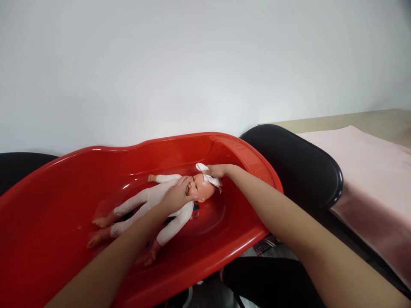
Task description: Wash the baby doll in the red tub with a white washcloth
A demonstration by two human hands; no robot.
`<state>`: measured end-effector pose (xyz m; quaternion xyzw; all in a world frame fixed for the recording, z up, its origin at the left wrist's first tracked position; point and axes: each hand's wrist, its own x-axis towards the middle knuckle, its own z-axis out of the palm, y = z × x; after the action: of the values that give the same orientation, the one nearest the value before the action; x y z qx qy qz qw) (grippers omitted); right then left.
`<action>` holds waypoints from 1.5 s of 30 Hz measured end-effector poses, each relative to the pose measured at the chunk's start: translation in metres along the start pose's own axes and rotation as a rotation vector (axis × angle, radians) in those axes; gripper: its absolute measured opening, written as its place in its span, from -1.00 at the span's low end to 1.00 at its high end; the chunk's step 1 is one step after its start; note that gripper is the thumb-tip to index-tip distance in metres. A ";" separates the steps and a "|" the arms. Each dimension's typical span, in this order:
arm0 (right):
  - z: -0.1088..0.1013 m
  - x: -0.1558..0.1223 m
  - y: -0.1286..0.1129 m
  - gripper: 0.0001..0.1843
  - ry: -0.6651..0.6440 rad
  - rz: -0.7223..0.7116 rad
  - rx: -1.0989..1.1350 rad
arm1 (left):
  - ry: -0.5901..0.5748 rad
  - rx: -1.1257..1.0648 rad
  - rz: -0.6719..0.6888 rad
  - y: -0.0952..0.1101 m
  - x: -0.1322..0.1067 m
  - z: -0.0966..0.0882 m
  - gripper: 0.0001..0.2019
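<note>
White cloth [209, 178] pinched in right hand [218, 170], left hand [176, 197] holding doll's [154, 199] chin

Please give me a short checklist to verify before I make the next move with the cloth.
1. The doll lies on its back inside the red tub: ok.
2. The left hand rests at the doll's chin: ok.
3. The right hand holds the white cloth on the doll's forehead: ok.
4. The cloth is wet: cannot tell.
5. Water in the tub: cannot tell.
</note>
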<state>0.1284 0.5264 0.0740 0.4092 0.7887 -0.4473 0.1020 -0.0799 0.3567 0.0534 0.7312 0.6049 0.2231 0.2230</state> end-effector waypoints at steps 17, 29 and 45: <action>-0.004 -0.015 -0.012 0.08 -0.189 0.000 -0.116 | 0.029 -0.049 0.063 -0.004 0.000 0.002 -0.48; -0.011 -0.019 -0.004 -0.15 -0.203 -0.096 0.098 | 0.010 0.013 0.014 -0.013 0.002 0.006 -0.45; -0.005 -0.016 -0.006 -0.20 -0.101 -0.150 -0.018 | 0.037 -0.036 0.039 -0.013 0.001 0.005 -0.45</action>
<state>0.1354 0.5199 0.0889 0.3252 0.8150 -0.4664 0.1118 -0.0869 0.3595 0.0417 0.7345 0.5904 0.2516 0.2206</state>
